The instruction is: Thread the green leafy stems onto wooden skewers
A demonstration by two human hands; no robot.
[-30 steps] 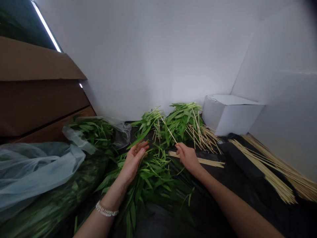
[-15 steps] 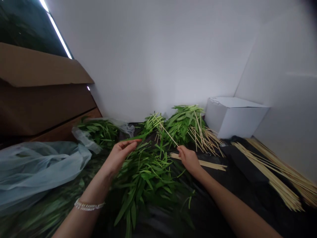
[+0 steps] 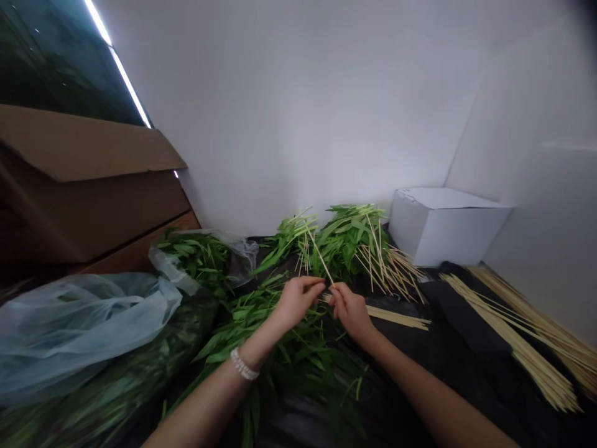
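My right hand (image 3: pixel 349 307) pinches a thin bamboo skewer (image 3: pixel 321 259) that points up and away from me. My left hand (image 3: pixel 295 300), with a bead bracelet on its wrist, has its fingers closed beside the right hand, holding a green leaf stem against the skewer's lower end. Both hands hover over a loose pile of green leafy stems (image 3: pixel 275 336) on black sheeting (image 3: pixel 448 336). Behind them lie leaf bunches threaded on skewers (image 3: pixel 354 239).
A small bundle of bare skewers (image 3: pixel 396 316) lies right of my right hand, and long skewer bundles (image 3: pixel 517 339) run along the right wall. A white box (image 3: pixel 443 224) stands at the back right. Plastic bags of greens (image 3: pixel 93 323) and brown cardboard boxes (image 3: pixel 88 186) fill the left.
My left hand picked a leaf stem from the pile on the left and brought it right to meet the skewer. The right hand stayed nearly still.
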